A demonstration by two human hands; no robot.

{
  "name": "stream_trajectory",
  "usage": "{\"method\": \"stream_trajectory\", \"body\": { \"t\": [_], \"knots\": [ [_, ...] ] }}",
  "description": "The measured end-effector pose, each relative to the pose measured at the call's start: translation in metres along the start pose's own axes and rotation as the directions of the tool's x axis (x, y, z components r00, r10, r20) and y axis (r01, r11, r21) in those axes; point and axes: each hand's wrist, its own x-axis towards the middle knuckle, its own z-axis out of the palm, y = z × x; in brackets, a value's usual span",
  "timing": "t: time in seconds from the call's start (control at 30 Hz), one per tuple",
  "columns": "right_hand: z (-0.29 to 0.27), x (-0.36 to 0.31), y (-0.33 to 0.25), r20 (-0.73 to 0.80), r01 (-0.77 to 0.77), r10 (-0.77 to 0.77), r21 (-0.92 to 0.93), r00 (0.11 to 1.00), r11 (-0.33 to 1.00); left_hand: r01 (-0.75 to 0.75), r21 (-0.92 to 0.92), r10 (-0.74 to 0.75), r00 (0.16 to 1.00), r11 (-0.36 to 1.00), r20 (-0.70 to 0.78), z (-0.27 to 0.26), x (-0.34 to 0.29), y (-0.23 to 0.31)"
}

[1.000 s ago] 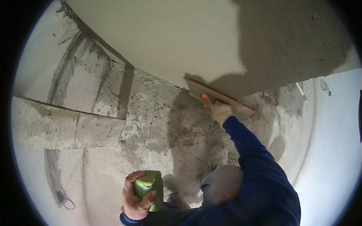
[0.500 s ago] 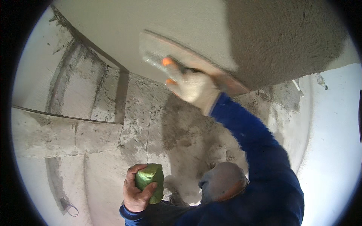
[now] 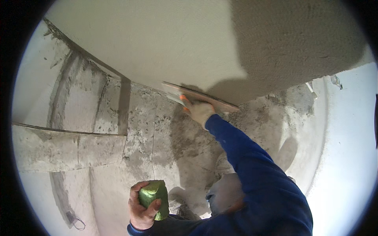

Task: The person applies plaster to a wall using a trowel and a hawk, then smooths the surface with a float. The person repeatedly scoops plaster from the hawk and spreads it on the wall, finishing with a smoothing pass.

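Note:
My gloved right hand (image 3: 200, 111), its fingertips orange, is closed on the handle of a long plastering float (image 3: 204, 95). The float lies along the lower edge of the grey plastered wall (image 3: 157, 43), and its plate shows almost edge-on. Most of the handle is hidden by my fingers. Low in the view, my bare left hand (image 3: 141, 210) grips a thick, wet-looking green sponge (image 3: 154, 196), with the thumb across its front and the fingers around its far side. The sponge is held apart from the wall.
Below the wall stretches a stained, plaster-splashed floor (image 3: 145, 118). At the left a ledge (image 3: 71, 149) runs to a corner. A thin wire loop (image 3: 78, 224) lies at lower left, and another wire (image 3: 336, 80) is at the upper right by a pale surface.
My right hand has brought the float down from higher on the wall to its lower edge, and the plate has tilted to nearly edge-on. My left hand keeps the sponge, slightly lower in view.

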Motion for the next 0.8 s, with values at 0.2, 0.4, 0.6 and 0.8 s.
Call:
{"method": "stream_trajectory", "body": {
  "t": [0.2,0.4,0.6,0.8],
  "knots": [
    [-0.039,-0.136,0.071,-0.012,-0.314,0.318,0.117,0.948,0.942,-0.031,0.077,0.025,0.996,0.997,0.083,-0.014,-0.004,0.004],
    [-0.22,-0.156,0.041,-0.802,0.045,0.158,0.224,0.576,0.974,-0.072,0.162,0.059,0.994,0.984,0.087,-0.027,-0.007,0.007],
    [-0.234,0.023,-0.065,-0.775,0.209,0.005,0.176,0.631,0.962,-0.1,0.137,0.099,0.995,0.985,0.019,-0.022,-0.012,0.006],
    [-0.129,0.14,-0.111,-0.415,0.17,-0.088,0.166,0.906,0.971,-0.179,0.224,0.197,0.978,0.958,-0.064,-0.018,-0.04,0.008]
  ]
}}
